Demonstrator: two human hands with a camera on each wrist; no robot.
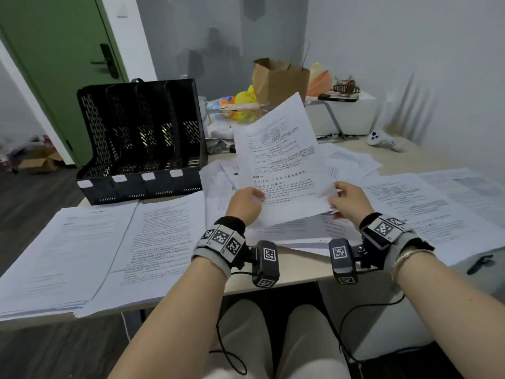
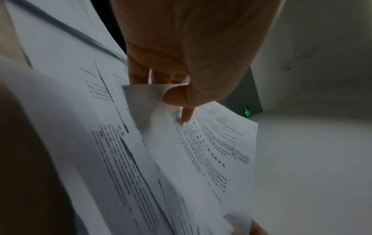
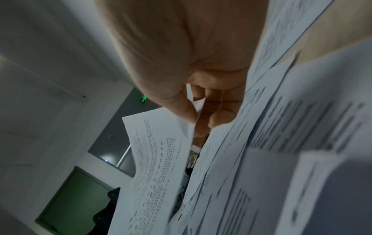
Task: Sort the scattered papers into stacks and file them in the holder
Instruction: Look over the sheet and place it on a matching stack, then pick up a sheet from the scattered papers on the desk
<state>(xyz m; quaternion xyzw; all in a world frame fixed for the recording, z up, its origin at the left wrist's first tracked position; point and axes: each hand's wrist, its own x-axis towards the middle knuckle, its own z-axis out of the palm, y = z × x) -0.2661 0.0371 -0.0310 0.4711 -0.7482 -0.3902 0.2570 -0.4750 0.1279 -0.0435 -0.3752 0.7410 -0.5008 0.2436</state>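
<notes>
From the head camera, a person seated at a desk (image 1: 300, 272) holds a printed sheet (image 1: 281, 160) raised above loose papers (image 1: 404, 198), the left hand (image 1: 244, 203) pinching its near left corner and the right hand (image 1: 348, 201) its near right corner. The sheet's long axis runs away from the person, its far edge tipped up and leaning right. Two neat stacks (image 1: 103, 253) lie at the left, in front of a black file holder (image 1: 142, 138) with empty slots.

The left wrist camera shows what the head view hides: the thumb (image 2: 175, 97) lies on top of the sheet (image 2: 203, 143), fingers beneath.

The right wrist camera shows the thumb (image 3: 181, 108) and curled fingers (image 3: 219, 117) nipping the sheet's (image 3: 157, 159) edge, with a green door (image 3: 76, 195) beyond.
</notes>
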